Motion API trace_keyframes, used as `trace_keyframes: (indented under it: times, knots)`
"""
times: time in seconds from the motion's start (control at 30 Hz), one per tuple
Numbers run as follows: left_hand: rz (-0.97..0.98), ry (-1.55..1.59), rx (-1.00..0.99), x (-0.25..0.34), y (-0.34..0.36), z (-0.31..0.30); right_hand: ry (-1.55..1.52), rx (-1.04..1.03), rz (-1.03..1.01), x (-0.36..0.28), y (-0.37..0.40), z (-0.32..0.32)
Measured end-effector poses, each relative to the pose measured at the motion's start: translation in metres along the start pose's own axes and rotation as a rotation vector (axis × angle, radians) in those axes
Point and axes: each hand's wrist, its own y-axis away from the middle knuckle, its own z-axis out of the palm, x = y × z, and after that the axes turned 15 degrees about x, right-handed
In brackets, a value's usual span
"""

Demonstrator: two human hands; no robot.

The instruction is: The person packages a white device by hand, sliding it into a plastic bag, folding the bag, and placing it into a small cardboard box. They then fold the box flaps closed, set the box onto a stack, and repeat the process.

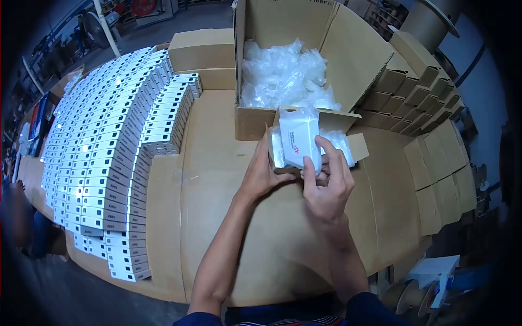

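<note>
My right hand pinches a white box in a clear plastic bag, tilted up, with small print and a red mark on its face. It is held over a small open cardboard box, whose flaps stand out. Inside that carton, more plastic-wrapped pieces show at the right. Along the carton's left side lies my left hand, its thumb at the front edge and its fingers partly hidden behind the carton. A large open carton filled with clear plastic bags stands just beyond.
Long rows of small white boxes are stacked on the left of the cardboard-covered table. Brown cartons are piled at the right and back right. Another brown carton stands at the back. A person's arm shows at far left.
</note>
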Motion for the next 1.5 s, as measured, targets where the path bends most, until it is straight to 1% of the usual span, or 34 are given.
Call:
trace_keyframes:
  times: [0.03,0.07,0.27,0.37,0.47,0.57,0.6,0.7,0.73,0.87,0.97,1.0,1.1,1.13,1.2,1.23,1.27,1.33,1.43,1.47,1.5]
  knots:
    - [-0.004,0.021,-0.002,0.001,0.0,0.001,0.021,-0.015,-0.029,0.001,0.001,0.002]
    - [0.019,-0.024,-0.001,0.001,-0.001,0.0,0.046,-0.035,-0.039,0.002,0.002,0.003]
    - [-0.017,-0.122,-0.041,-0.004,0.0,-0.007,0.146,-0.117,-0.093,-0.001,0.004,0.008]
    - [-0.004,-0.096,-0.055,-0.002,-0.002,-0.007,0.172,-0.157,-0.088,-0.008,-0.003,0.01]
    - [0.0,-0.115,-0.045,-0.004,-0.001,-0.008,0.122,-0.132,-0.028,-0.012,-0.002,0.011]
    - [0.015,-0.134,-0.041,-0.002,-0.001,-0.008,0.117,-0.113,-0.014,-0.01,0.005,0.01]
    - [-0.02,-0.137,-0.043,0.0,-0.001,-0.008,0.132,-0.13,-0.017,-0.006,0.006,0.01]
    - [-0.002,-0.147,-0.072,0.0,-0.003,-0.009,0.163,-0.137,-0.016,-0.002,0.005,0.008]
    - [0.004,-0.107,-0.055,-0.004,-0.001,-0.007,0.182,-0.156,-0.07,0.001,0.005,0.008]
    - [0.018,-0.15,-0.038,-0.007,-0.001,-0.006,0.26,-0.245,-0.059,-0.005,-0.003,0.018]
    - [0.038,-0.144,-0.02,-0.01,0.001,-0.002,0.419,-0.38,-0.035,0.003,0.006,0.039]
    - [0.027,-0.127,-0.016,-0.01,0.002,-0.001,0.519,-0.495,0.045,0.001,0.002,0.042]
    - [0.031,-0.12,-0.001,-0.01,0.003,0.0,0.511,-0.444,-0.062,0.018,0.007,0.048]
    - [0.052,-0.119,0.005,-0.011,0.005,0.0,0.541,-0.576,0.034,0.013,0.005,0.045]
    - [0.08,-0.096,0.005,-0.009,0.006,0.002,0.513,-0.508,-0.113,0.022,0.018,0.037]
    - [0.052,-0.063,0.0,-0.008,0.005,0.003,0.5,-0.48,-0.187,0.027,0.025,0.033]
    - [0.023,-0.032,-0.007,-0.008,0.006,0.004,0.468,-0.581,-0.114,0.031,0.028,0.031]
    - [-0.018,0.084,0.003,-0.013,0.008,0.006,0.453,-0.572,-0.154,0.036,0.03,0.033]
    - [-0.059,0.07,0.009,-0.008,0.011,0.006,0.464,-0.59,-0.191,0.046,0.04,0.035]
    - [0.008,0.027,0.01,-0.01,0.012,0.005,0.46,-0.596,-0.188,0.046,0.04,0.035]
    - [-0.014,0.082,0.0,-0.012,0.011,0.005,0.456,-0.6,-0.189,0.047,0.04,0.034]
